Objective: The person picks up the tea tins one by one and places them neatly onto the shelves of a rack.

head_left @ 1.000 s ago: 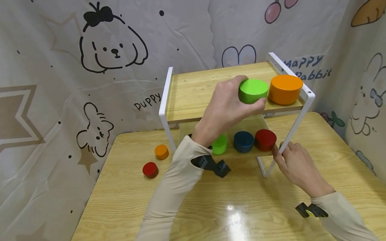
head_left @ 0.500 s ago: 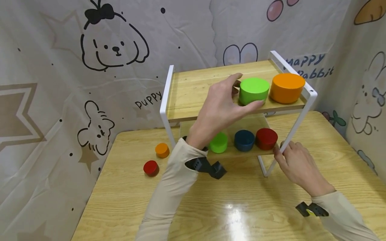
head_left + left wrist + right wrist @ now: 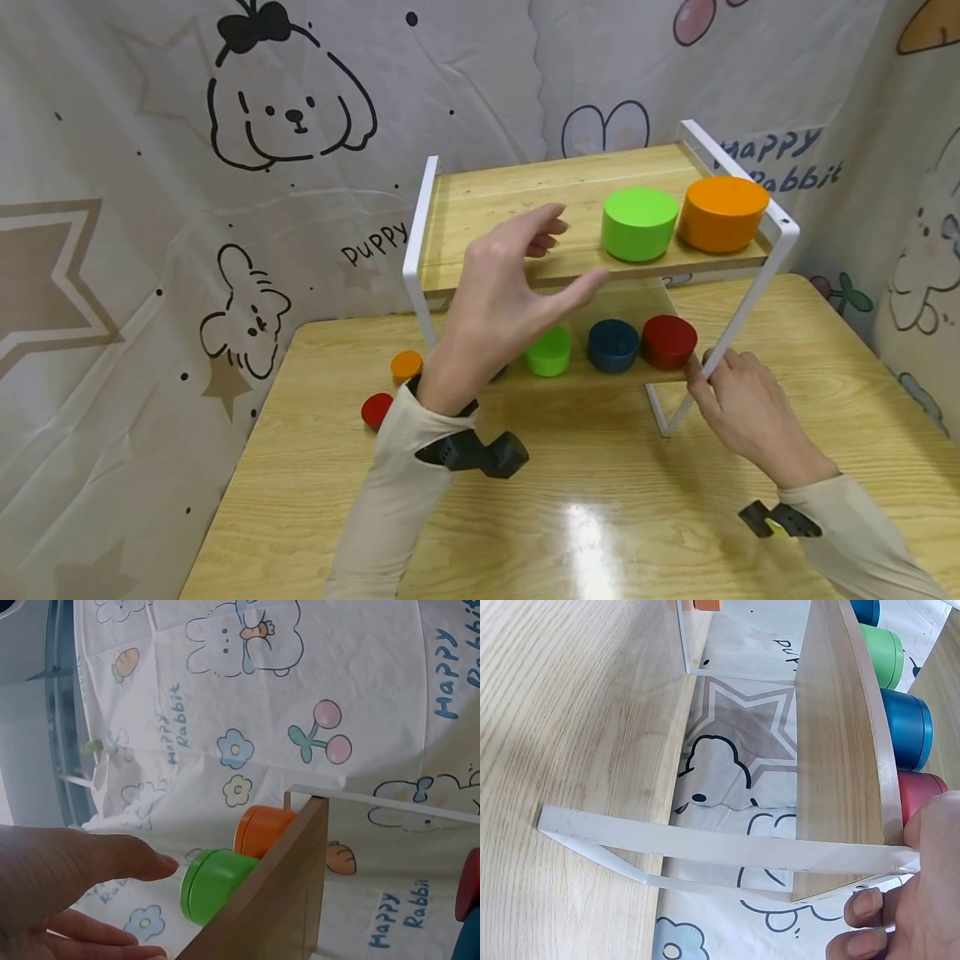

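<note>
A green round lidded tin stands on the top board of a two-level wooden rack with white metal ends. An orange tin stands close on its right. My left hand hovers left of the green tin, thumb and fingers spread apart with a gap to it; in the left wrist view the thumb points toward the tin. My right hand grips the rack's white right leg at the lower shelf's corner, fingers partly hidden behind it.
On the lower shelf are a red tin, a blue tin and a green tin; another blue tin shows in the right wrist view. Small orange and red tins lie on the table left of the rack.
My left hand has let go of the green tin and drawn back to the left, leaving it on the top board. My right hand keeps its grip on the leg.
</note>
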Motion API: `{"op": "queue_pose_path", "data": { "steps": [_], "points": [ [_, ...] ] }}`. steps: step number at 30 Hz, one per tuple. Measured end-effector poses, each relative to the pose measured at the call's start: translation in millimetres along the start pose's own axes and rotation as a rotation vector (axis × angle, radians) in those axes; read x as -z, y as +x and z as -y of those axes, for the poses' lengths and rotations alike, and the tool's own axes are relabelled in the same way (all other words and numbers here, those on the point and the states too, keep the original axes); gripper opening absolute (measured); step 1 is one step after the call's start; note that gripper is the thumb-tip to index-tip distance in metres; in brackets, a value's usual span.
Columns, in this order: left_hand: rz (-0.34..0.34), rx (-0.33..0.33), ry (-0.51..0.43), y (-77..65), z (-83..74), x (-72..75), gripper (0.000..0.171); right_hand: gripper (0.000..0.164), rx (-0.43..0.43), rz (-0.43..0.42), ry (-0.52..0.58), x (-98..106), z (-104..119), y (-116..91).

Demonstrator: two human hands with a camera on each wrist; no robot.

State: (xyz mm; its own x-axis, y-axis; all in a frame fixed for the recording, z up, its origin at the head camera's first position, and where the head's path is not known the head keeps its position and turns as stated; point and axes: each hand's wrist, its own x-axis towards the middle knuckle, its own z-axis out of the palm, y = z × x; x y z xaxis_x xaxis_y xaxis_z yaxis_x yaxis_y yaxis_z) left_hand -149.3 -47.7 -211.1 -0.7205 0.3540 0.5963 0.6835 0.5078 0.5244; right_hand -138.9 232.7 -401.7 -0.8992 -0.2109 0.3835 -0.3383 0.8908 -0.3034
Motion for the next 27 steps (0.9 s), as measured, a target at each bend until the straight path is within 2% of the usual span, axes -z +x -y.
{"op": "queue_pose_path", "data": {
  "steps": [4,7,11,13,19,27],
  "points": [
    [-0.060,-0.039,0.038,-13.4,6.5,1.9,0.057,0.036,0.001,0.001,0.005,0.0,0.2,1.2],
    [-0.129,-0.098,0.060,-26.3,10.9,2.9,0.051,0.036,-0.006,0.005,0.006,0.0,0.5,1.0],
    [-0.218,-0.168,0.026,-47.5,17.8,6.9,0.041,0.036,-0.003,-0.001,0.003,-0.2,1.0,0.8],
    [-0.243,-0.178,0.015,-59.8,21.9,10.1,0.036,0.036,0.000,-0.006,0.001,-0.4,1.1,1.1],
    [-0.285,-0.122,0.045,-94.3,40.6,17.9,0.027,0.034,0.014,-0.026,-0.012,-1.8,-0.3,1.7],
    [-0.308,0.035,0.122,-128.2,80.7,18.2,0.025,0.032,0.012,-0.037,-0.017,-2.9,-2.2,0.7]
  ]
}}
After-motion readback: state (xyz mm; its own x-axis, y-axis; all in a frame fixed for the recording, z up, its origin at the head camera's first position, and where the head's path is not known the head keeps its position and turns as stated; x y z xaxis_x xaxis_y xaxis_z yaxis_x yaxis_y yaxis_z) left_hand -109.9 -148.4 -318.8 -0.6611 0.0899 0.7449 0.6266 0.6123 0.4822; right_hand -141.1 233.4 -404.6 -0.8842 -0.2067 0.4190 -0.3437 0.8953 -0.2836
